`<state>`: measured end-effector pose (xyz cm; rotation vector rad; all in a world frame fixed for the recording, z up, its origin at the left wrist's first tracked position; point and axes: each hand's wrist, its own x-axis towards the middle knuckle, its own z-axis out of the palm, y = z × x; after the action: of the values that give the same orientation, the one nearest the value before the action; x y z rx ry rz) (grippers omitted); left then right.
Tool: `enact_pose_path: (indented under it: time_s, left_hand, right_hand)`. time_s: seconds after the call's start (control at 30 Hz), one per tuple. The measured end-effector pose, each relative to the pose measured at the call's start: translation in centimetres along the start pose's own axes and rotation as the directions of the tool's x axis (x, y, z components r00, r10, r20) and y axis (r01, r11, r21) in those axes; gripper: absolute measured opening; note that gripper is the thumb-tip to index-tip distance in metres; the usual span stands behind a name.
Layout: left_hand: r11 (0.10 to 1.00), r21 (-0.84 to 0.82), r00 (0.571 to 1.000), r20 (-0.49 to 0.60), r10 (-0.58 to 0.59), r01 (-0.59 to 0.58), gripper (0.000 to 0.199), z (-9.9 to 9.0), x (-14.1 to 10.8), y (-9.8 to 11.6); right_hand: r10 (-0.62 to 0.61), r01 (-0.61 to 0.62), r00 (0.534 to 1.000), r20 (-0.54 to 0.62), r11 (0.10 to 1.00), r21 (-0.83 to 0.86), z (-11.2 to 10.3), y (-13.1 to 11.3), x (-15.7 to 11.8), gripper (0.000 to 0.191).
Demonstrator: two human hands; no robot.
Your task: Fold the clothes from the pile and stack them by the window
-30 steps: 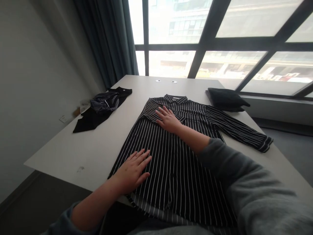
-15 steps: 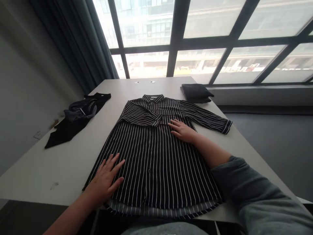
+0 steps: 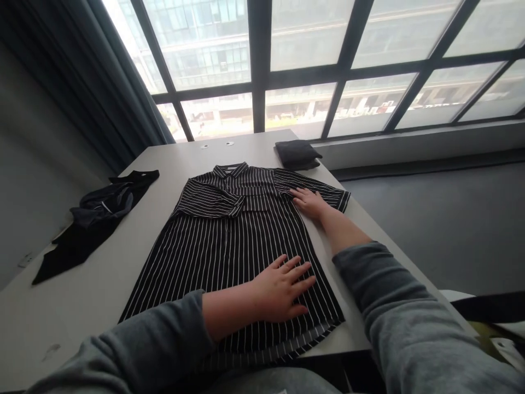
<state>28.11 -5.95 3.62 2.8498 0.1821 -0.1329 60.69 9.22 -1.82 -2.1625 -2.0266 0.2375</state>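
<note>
A black shirt with white stripes lies spread on the table, collar toward the window and hem toward me. Its left sleeve in view is folded inward across the chest, while the one on the right stretches outward over the table. My left hand rests palm down on the lower right of the shirt, fingers spread. Farther up, my right hand lies by the shirt's right edge, just below the outstretched sleeve, its fingers extended and touching the fabric. Neither hand grips anything.
The white table carries a dark folded cloth at its far right edge. Rumpled dark clothing lies on the left side. Behind the table stand a large window and a dark curtain.
My left hand has crossed from the shirt's lower left to its lower right. My right hand has shifted from the chest to the side near the sleeve. The view has turned right.
</note>
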Motion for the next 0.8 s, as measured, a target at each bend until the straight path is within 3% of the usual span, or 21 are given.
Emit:
enact_pose_path:
  time_s: [0.13,0.3,0.4,0.47,0.53,0.63,0.73,0.8]
  left_hand:
    - [0.996,-0.057,0.998,0.011,0.069,-0.069,0.065,1.2,-1.3,1.2]
    - [0.979,-0.105,0.981,0.063,0.181,-0.174,0.057,1.2,-2.6,3.0]
    - [0.967,-0.121,0.969,0.081,0.234,-0.223,0.056,0.1,-3.1,3.1]
    - [0.968,-0.133,0.972,0.071,0.225,-0.215,0.057,-0.9,-4.0,2.4]
    - [0.985,-0.120,0.991,0.039,0.128,-0.122,0.060,-1.7,-5.9,1.1]
    - [0.984,-0.052,0.982,-0.072,-0.175,0.172,0.062,-1.4,-10.7,-1.4]
    - [0.906,0.003,0.883,-0.226,-0.412,0.424,0.059,0.4,-17.4,-3.6]
    - [0.816,0.005,0.766,-0.348,-0.540,0.578,0.055,1.7,-22.1,-4.7]
  right_hand:
    - [0.044,-0.040,0.996,0.082,0.998,-0.048,0.1,-0.5,0.2,0.064]
    - [0.048,-0.047,0.995,0.082,0.999,-0.018,0.1,-0.9,0.3,0.065]
    - [0.055,-0.055,0.998,-0.021,0.998,0.015,0.0,-0.8,0.1,0.062]
    - [0.104,-0.101,0.983,-0.150,0.994,0.029,-0.5,-0.1,-0.4,0.061]
    - [0.242,-0.238,0.923,-0.299,0.970,0.051,-1.2,1.3,-1.2,0.060]
    - [0.526,-0.527,0.758,-0.385,0.842,0.114,-2.2,4.4,-2.7,0.062]
    - [0.695,-0.693,0.661,-0.282,0.710,0.125,-2.3,7.3,-3.9,0.067]
    - [0.723,-0.718,0.644,-0.249,0.684,0.130,-2.1,8.5,-4.3,0.067]
